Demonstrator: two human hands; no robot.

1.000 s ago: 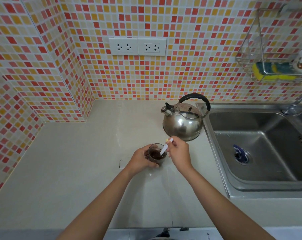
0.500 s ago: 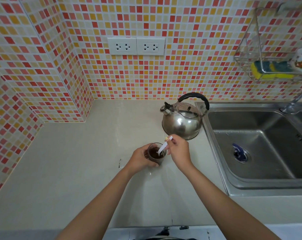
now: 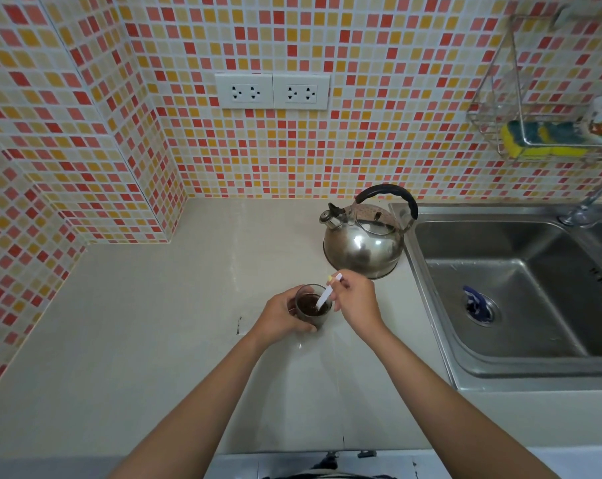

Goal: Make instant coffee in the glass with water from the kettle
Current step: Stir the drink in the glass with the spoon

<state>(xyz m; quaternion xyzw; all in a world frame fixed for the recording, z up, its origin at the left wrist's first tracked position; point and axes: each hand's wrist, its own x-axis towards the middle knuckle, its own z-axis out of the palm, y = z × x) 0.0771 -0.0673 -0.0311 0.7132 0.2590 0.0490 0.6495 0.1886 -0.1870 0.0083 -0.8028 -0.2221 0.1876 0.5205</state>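
Note:
A small glass (image 3: 322, 320) of dark brown coffee stands on the beige counter (image 3: 154, 323). My left hand (image 3: 282, 318) wraps around its left side. A thin white stirrer (image 3: 328, 292) slants into the liquid, pinched by my right hand (image 3: 356, 300) just right of the glass. The steel kettle (image 3: 363, 245) with a black handle stands upright behind the glass, close to the sink, spout to the left.
A steel sink (image 3: 520, 292) lies to the right, with a blue item at its drain (image 3: 475, 302) and a tap (image 3: 593, 202) at the back. A wire rack (image 3: 513, 98) with sponges hangs on the tiled wall. Two sockets (image 3: 271, 91) sit above the counter.
The stirrer's tip has shifted a little inside the glass as my right hand moves it. My left hand stays on the glass; the kettle has not moved.

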